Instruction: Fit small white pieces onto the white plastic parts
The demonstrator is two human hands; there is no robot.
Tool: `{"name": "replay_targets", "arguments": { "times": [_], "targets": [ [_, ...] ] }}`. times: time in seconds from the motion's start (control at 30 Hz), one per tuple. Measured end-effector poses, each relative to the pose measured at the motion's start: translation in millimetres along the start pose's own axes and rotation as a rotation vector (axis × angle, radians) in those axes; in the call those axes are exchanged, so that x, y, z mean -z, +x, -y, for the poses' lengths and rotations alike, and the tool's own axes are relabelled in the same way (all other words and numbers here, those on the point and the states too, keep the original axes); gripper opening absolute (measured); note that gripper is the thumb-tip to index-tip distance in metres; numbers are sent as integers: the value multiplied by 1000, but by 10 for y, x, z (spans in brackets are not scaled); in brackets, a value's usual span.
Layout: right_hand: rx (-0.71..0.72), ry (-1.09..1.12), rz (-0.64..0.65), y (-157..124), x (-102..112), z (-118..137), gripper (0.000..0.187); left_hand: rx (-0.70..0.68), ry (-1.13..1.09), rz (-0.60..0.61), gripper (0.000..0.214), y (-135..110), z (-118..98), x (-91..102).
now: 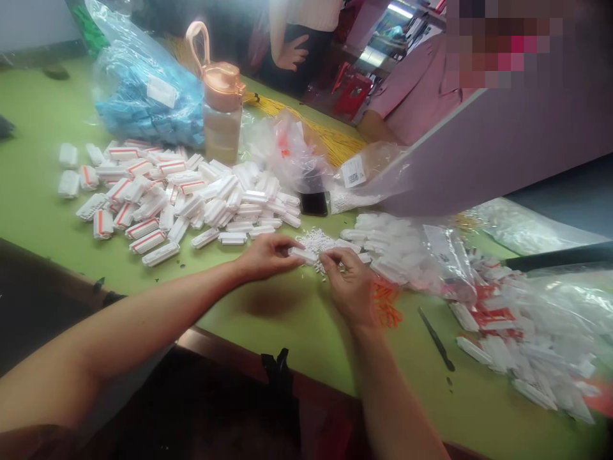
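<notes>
My left hand (pixel 265 257) pinches one end of a white plastic connector housing (pixel 302 255) between thumb and fingers, low over the green table (pixel 297 319). At the housing's other end, the thumb and forefinger of my right hand (pixel 352 284) are closed together; whatever they hold is too small or hidden to name. Just behind both hands lies a heap of tiny white pieces (pixel 315 239). Left of the hands spreads a large pile of white housings (pixel 191 191), several with a red-orange stripe. Orange strips (pixel 387 303) lie beside my right wrist.
A drink bottle (pixel 223 121), a blue plastic bag (pixel 143 96), a dark phone (pixel 315 203) and yellow wires (pixel 335 144) stand or lie behind. Translucent white parts (pixel 397 246), a dark slim tool (pixel 435 338) and more parts (pixel 527 348) are rightward. A person (pixel 412 89) is across the table.
</notes>
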State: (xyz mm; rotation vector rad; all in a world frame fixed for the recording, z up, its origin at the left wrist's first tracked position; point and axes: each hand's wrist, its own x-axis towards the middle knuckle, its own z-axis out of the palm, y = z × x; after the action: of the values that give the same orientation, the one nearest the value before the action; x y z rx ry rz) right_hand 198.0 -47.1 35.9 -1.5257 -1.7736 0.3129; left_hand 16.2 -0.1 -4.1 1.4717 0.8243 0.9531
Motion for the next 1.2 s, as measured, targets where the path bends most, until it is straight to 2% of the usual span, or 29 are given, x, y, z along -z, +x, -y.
{"name": "replay_targets", "arguments": {
  "times": [0.37, 0.5, 0.87, 0.97, 1.03, 1.1, 1.2],
  "targets": [
    [199, -282, 58, -30, 1, -75, 27, -60, 106, 25, 31, -17, -75, 5],
    [270, -376, 88, -63, 41, -71, 26, -51, 82, 27, 33, -26, -59, 6],
    [312, -462, 187, -124, 81, -37, 26, 22, 7, -14, 37, -18, -12, 14],
    [255, -316, 181, -112, 109, -65, 29, 63, -47, -8, 40, -10, 6, 16],
    [146, -187, 134, -89, 156, -109, 31, 89, -103, 3, 42, -6, 8, 16],
    [-3, -151, 123, -66, 219, -163, 30, 110, -131, 10, 43, -4, 4, 18],
    [-197, -280, 277, -54, 304, -224, 28, 129, -122, 4, 43, -2, -2, 28]
  ]
}}
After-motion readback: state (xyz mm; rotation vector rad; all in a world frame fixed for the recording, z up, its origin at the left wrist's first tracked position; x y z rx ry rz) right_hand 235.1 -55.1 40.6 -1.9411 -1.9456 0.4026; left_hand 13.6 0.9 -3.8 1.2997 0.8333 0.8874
